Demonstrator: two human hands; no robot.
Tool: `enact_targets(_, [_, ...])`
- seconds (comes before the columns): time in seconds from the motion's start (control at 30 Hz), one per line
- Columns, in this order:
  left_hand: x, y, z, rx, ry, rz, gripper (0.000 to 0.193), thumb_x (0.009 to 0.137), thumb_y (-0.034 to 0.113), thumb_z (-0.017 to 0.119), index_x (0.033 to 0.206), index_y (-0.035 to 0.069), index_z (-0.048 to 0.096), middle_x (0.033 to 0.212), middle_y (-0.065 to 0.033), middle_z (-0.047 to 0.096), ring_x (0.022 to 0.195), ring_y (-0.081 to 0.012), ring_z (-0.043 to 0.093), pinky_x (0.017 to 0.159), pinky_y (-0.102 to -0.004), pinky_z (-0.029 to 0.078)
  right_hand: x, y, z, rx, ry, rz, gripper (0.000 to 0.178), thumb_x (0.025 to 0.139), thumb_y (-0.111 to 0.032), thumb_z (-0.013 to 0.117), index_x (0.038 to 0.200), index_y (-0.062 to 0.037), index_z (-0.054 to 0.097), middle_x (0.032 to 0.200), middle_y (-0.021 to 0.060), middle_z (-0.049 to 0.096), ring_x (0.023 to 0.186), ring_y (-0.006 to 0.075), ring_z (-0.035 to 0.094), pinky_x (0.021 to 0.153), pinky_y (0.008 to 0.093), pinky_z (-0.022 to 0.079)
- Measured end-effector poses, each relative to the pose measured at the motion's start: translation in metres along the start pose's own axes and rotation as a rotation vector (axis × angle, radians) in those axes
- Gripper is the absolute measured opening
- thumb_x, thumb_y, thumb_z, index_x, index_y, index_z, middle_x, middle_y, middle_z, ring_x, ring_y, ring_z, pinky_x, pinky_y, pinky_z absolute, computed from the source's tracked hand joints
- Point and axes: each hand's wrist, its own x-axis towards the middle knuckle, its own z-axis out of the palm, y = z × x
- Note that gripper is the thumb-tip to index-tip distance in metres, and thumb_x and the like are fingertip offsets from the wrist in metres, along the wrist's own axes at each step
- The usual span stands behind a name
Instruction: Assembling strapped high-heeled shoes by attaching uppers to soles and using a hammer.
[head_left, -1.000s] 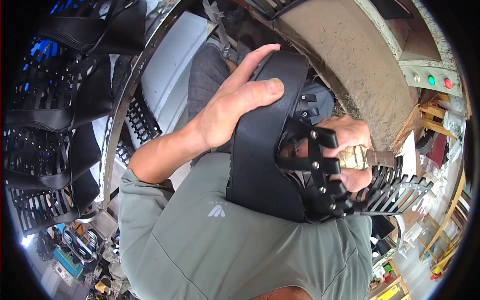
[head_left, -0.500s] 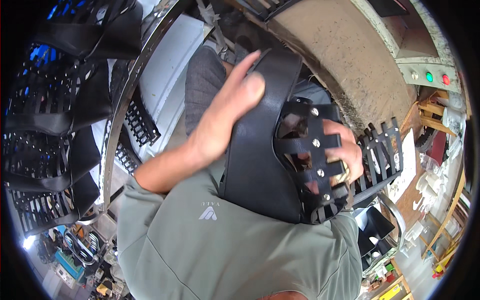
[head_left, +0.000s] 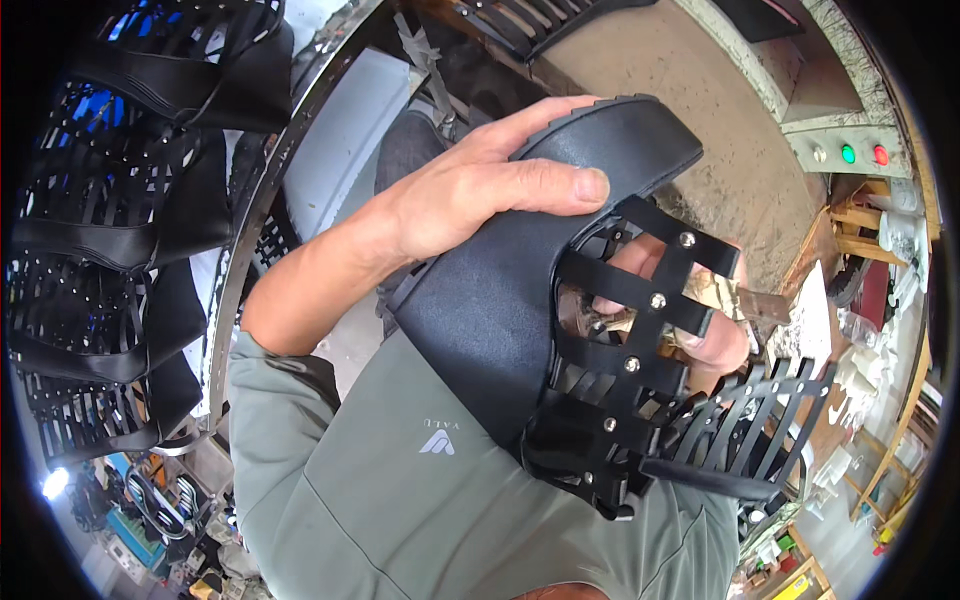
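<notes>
My left hand (head_left: pixel 470 190) grips the smooth black sole of a sandal (head_left: pixel 490 320) from above, thumb pressed near its rounded end. The sandal's riveted black straps (head_left: pixel 650 300) form an open lattice on its right side. Behind that lattice sits my right hand (head_left: pixel 715 345), closed around a glue-crusted brush (head_left: pixel 735 297) whose tip pokes in among the straps. Another strapped black upper (head_left: pixel 760 440) hangs below my right hand, close to my grey-green shirt.
A curved metal rack (head_left: pixel 270 200) on the left carries several black strapped sandal uppers (head_left: pixel 110 230). A stained brown work surface (head_left: pixel 690 90) lies beyond the hands. A control box with green and red buttons (head_left: pixel 850 155) is at the upper right, with cluttered wooden shelves (head_left: pixel 880 400) below it.
The sandal has turned and come closer to the camera. My left hand has slid up toward the sole's rounded end. My right hand with the brush now sits behind the straps.
</notes>
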Motion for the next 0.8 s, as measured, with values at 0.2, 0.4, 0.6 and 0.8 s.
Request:
enact_targets(0.2, [-0.006, -0.007, -0.006, -0.054, 0.092, -0.002, 0.068, 0.08, 0.029, 0.069, 0.135, -0.002, 0.043, 0.119, -0.0116, 0.058, 0.111, -0.019, 0.054, 0.097, -0.0307, 0.041, -0.017, 0.019, -0.017, -0.038, -0.24, 0.018, 0.024, 0.067, -0.012, 0.065, 0.082, 0.0068, 0.063, 0.078, 0.0178, 0.066, 0.066, 0.0266, 0.064, 0.061, 0.0348, 0.05])
enact_targets(0.4, [-0.028, -0.029, -0.024, -0.226, 0.292, -0.083, 0.05, 0.084, 0.021, 0.062, 0.127, 0.0, 0.049, 0.108, -0.0071, 0.064, 0.097, -0.0134, 0.062, 0.089, -0.026, 0.047, -0.022, 0.038, -0.02, -0.348, -0.421, -0.089, 0.021, 0.069, -0.012, 0.068, 0.083, 0.0024, 0.062, 0.078, 0.017, 0.066, 0.068, 0.0279, 0.067, 0.067, 0.0363, 0.054])
enact_targets(0.6, [-0.038, -0.054, -0.039, -0.342, 0.411, -0.143, 0.042, 0.086, 0.022, 0.06, 0.12, -0.002, 0.056, 0.105, -0.0075, 0.067, 0.098, -0.0135, 0.063, 0.1, -0.027, 0.04, -0.023, 0.069, -0.007, -0.184, -0.43, -0.515, 0.022, 0.07, -0.015, 0.067, 0.077, 0.0056, 0.063, 0.069, 0.0191, 0.064, 0.053, 0.0256, 0.065, 0.049, 0.0316, 0.054])
enact_targets(0.8, [-0.039, -0.044, -0.038, -0.17, 0.342, -0.134, 0.047, 0.084, 0.027, 0.061, 0.121, -0.002, 0.056, 0.105, -0.0071, 0.068, 0.104, -0.0138, 0.06, 0.102, -0.0278, 0.039, -0.032, 0.073, 0.001, -0.259, -0.047, -0.42, 0.021, 0.071, -0.012, 0.066, 0.082, 0.0054, 0.061, 0.079, 0.0226, 0.066, 0.06, 0.0232, 0.066, 0.057, 0.0306, 0.055])
